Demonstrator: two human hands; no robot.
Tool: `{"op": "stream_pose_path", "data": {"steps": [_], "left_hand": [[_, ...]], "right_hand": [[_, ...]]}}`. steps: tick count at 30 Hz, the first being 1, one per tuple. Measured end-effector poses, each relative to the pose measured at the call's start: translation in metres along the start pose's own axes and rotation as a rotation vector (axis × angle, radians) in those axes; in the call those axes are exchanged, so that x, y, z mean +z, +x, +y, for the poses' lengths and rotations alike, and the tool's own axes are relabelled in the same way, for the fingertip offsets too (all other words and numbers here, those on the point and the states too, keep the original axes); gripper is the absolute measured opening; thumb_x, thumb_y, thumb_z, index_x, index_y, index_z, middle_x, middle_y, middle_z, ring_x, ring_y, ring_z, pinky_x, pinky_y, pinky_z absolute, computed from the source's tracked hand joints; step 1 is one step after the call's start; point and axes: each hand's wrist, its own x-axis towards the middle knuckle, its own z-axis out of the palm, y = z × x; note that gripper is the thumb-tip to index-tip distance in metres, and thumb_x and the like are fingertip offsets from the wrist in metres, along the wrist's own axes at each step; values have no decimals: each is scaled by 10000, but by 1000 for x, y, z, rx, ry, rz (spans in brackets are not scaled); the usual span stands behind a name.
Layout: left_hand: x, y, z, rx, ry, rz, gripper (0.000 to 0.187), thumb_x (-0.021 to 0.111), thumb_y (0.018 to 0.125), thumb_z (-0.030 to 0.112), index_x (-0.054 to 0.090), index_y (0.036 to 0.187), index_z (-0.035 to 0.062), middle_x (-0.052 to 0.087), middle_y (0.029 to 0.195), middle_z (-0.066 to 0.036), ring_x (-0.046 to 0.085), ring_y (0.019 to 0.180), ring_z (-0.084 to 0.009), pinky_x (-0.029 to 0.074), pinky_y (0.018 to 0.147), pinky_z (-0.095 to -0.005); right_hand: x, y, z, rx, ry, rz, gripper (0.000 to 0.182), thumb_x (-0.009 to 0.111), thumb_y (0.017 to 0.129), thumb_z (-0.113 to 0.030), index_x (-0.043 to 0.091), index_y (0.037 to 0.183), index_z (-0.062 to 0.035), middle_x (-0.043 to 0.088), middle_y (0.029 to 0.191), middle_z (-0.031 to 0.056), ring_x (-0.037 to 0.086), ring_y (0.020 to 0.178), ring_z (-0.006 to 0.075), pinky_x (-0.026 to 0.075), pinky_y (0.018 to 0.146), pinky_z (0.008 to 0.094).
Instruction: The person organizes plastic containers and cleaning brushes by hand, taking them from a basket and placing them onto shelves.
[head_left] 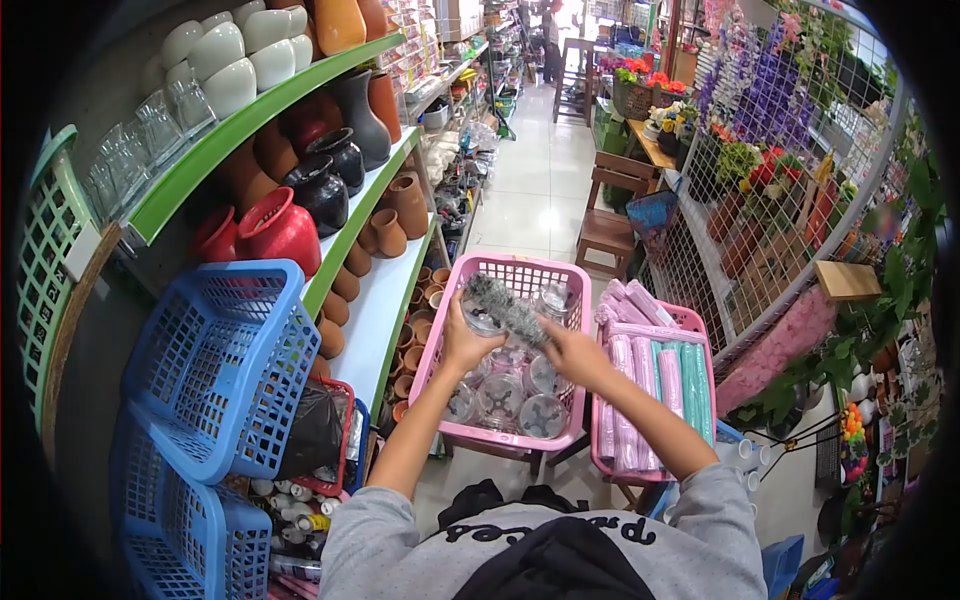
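Note:
My right hand [577, 354] is closed around the near end of a grey fluffy duster [506, 308]. The duster slants up and to the left over a pink plastic basket [436, 372]. With my left hand [466, 338] I grip a clear glass jar [484, 322] at the basket's left side, and the duster's far end covers part of it. Several more clear jars [500, 397] with dark marks on their ends lie in the basket below both hands.
Right of the basket, another pink basket [708, 375] holds pink and green wrapped rolls [644, 390]. Blue crates [215, 370] stack at left beside shelves [270, 100] of pots. A wooden chair [607, 225] and wire grid [760, 180] flank the tiled aisle [515, 190].

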Motion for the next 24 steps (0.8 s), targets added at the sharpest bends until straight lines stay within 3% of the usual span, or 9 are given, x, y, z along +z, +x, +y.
{"op": "stream_pose_path", "data": {"steps": [4, 11, 12, 13, 16, 19, 22, 23, 24], "left_hand": [[-11, 3, 7, 4, 61, 35, 945, 851, 467, 170, 352, 1260, 50, 562, 1123, -163, 566, 1036, -297, 439, 922, -377], [10, 1, 1, -54, -20, -32, 953, 862, 464, 199, 365, 1264, 47, 550, 1138, -161, 535, 1082, -285, 418, 949, -380], [3, 7, -5, 284, 88, -204, 950, 858, 483, 190, 349, 1268, 28, 545, 1135, -159, 540, 1065, -273, 410, 957, -369], [6, 5, -8, 122, -236, -176, 930, 857, 509, 173, 344, 1268, 9, 539, 1138, -158, 540, 1055, -252, 416, 953, -355], [11, -1, -9, 37, -47, -94, 861, 862, 538, 160, 378, 1230, -3, 567, 1108, -147, 574, 974, -256, 450, 893, -351], [23, -1, -26, -40, -519, -68, 779, 835, 596, 125, 384, 1218, -3, 563, 1103, -131, 580, 957, -225, 462, 873, -340], [35, -1, -44, -380, -780, -99, 557, 673, 823, 244, 391, 1278, 89, 529, 1154, -92, 538, 1039, -183, 459, 844, -317], [42, -4, -57, -379, -776, -100, 557, 673, 823, 244, 391, 1278, 89, 529, 1154, -92, 538, 1039, -183, 459, 844, -317], [42, -6, -48, -467, -940, -113, 518, 637, 847, 279, 402, 1273, 102, 530, 1159, -81, 538, 1040, -184, 451, 848, -314]], "right_hand": [[6, -13, 10, -186, 64, -28, 513, 542, 829, -165, 423, 1327, -123, 605, 815, 264, 597, 764, 407, 471, 703, 473], [11, -2, 16, -147, 102, 26, 531, 548, 818, -133, 415, 1332, -128, 620, 884, 234, 609, 780, 392, 484, 701, 465], [9, -7, 7, -260, 81, 11, 541, 553, 815, -139, 409, 1336, -136, 622, 909, 233, 611, 778, 394, 495, 702, 460], [5, -7, 9, -257, 80, 10, 541, 553, 815, -139, 409, 1336, -136, 622, 909, 233, 611, 778, 394, 495, 702, 460], [-10, 1, 31, -37, -95, -10, 538, 541, 827, -164, 402, 1347, -154, 627, 890, 219, 613, 792, 380, 491, 696, 463], [-15, 8, 50, 60, -132, 61, 535, 537, 834, -173, 398, 1350, -160, 627, 886, 212, 610, 797, 376, 489, 703, 465], [4, -5, 16, -120, 13, 166, 545, 543, 839, -181, 385, 1360, -157, 624, 928, 211, 605, 809, 387, 488, 721, 459], [7, -6, 6, -277, 27, 216, 545, 544, 841, -176, 383, 1361, -154, 620, 952, 218, 603, 818, 390, 488, 723, 454], [14, -2, 17, -206, 55, 176, 552, 557, 836, -151, 381, 1359, -140, 620, 932, 242, 604, 813, 402, 481, 715, 452]]}}
